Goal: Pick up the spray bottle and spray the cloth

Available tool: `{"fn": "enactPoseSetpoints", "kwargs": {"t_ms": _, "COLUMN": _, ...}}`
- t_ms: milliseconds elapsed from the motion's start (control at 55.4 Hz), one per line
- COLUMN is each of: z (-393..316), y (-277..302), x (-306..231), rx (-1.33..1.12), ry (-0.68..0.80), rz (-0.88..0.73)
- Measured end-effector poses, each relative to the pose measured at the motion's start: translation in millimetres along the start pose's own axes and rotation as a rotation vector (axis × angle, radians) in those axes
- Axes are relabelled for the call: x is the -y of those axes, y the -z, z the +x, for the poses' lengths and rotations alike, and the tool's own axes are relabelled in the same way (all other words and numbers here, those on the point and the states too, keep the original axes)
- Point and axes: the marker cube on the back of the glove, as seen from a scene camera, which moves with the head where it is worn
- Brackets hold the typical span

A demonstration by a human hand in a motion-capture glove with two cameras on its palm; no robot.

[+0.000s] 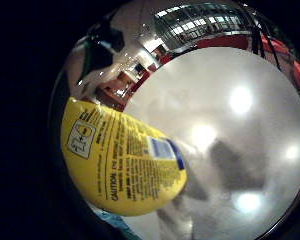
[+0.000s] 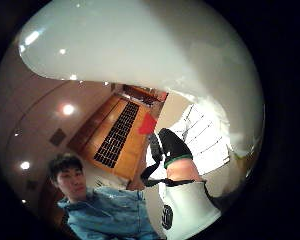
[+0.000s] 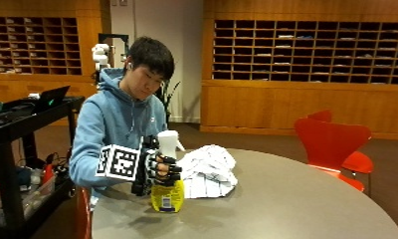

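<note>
A black cart (image 3: 27, 149) stands at the far left of the outside view, with a dark laptop (image 3: 50, 97) on its top shelf. Next to it a person in a light blue hoodie (image 3: 113, 129) sits at the round grey table (image 3: 285, 204).

The gloved right hand (image 3: 160, 168) is wrapped around the neck of the one spray bottle (image 3: 167, 186), fingers curled and clamped on it just under the white trigger head. The bottle stands upright near the table's near-left edge, and its base seems to rest on the tabletop, though the contact is hard to make out. It has a white sprayer top, a yellow body and a yellow label with dark print; the little finger side palm view shows that label (image 1: 122, 165) close up, with a "CAUTION" line, a small square pictogram and a blue patch. In the thumb side palm view the white sprayer head (image 2: 140, 55) fills most of the frame.

Just to the right of the bottle lies one cloth (image 3: 207, 172), white with thin dark lines, crumpled into a mound on the table and close to the hand.

Further right, beyond the table edge, stand two red chairs (image 3: 335, 144), one partly behind the other.
</note>
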Motion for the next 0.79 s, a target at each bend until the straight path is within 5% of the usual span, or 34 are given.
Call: {"fn": "enactPoseSetpoints", "kwargs": {"t_ms": 794, "z": 1.2, "y": 0.8, "x": 7.6, "rx": 0.162, "ry": -0.088, "rz": 0.023}}
